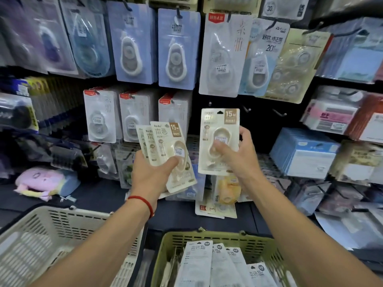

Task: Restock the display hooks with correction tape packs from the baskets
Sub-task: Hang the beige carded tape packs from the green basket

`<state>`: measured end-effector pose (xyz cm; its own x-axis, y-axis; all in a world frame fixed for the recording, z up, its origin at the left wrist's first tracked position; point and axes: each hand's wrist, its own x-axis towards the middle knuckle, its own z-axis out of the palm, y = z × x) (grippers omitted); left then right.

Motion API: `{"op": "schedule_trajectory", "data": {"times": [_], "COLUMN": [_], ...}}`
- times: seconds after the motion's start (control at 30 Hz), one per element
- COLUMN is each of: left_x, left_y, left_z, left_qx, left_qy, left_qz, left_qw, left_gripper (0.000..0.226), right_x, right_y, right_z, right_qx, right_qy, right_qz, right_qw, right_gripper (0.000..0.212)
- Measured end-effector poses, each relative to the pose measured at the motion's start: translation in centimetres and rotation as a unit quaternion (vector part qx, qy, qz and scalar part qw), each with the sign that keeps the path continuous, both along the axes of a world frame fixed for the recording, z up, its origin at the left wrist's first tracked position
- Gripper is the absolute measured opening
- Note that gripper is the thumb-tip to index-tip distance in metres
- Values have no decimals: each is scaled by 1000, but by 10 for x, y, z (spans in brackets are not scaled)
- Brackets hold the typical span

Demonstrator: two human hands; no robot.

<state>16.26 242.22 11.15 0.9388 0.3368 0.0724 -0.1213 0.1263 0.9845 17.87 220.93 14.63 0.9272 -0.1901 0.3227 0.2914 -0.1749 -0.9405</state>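
The right hand [234,154] holds one cream pack [219,141] upright, thumb across the front of the blister and fingers curled round its right edge. The pack's hang hole sits at the top, level with the bare hooks [246,109] on the dark panel just to its right. The left hand [151,172] grips a fanned stack [165,154] of the same packs low down, thumb pressed on the front one, the cards tilting right. More packs lie face down in the green basket [265,243] near the person; a white basket [68,216] stands to its left, and what it holds cannot be made out.

These packs look light: thin card backing with a clear plastic bubble over the tape body. The card should be fairly stiff but will bend at the top strip, and the bubble is smooth, so it may slip under a loose thumb. The best hold seems to be low or mid-card, thumb on the bubble and fingers behind, as now, which leaves the hang hole free for the hook. Nothing here seems fragile, though the hole could tear if forced.

Both forearms reach up and away from the body, the right one raised a little higher and angled inward, wrist fairly straight. The left wrist, with a red cord [143,201] on it, is bent back slightly to keep the stack facing the person.
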Motion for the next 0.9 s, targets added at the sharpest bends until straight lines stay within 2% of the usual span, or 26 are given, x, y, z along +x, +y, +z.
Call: {"op": "schedule_trajectory", "data": {"times": [0.3,0.43,0.77,0.83,0.9], "left_x": [5,4,4,4,4], "left_y": [3,-1,-3,-2,-1], "left_z": [12,17,14,13,13], "left_qx": [-23,-31,-13,-6,-1], "left_qy": [-19,-32,-46,-49,-53], "left_qz": [20,42,52,54,54], "left_qw": [999,998,997,997,997], "left_gripper": [52,48,47,48,51], "right_x": [29,30,31,32,34], "right_y": [10,9,9,10,11], "right_z": [7,14,12,12,7], "right_qx": [-64,-58,-82,-93,-150], "right_qy": [-51,-71,-48,-45,-4], "right_qz": [-14,-14,-6,-22,-64], "right_qw": [997,996,995,994,987], "right_gripper": [47,43,29,33,55]}}
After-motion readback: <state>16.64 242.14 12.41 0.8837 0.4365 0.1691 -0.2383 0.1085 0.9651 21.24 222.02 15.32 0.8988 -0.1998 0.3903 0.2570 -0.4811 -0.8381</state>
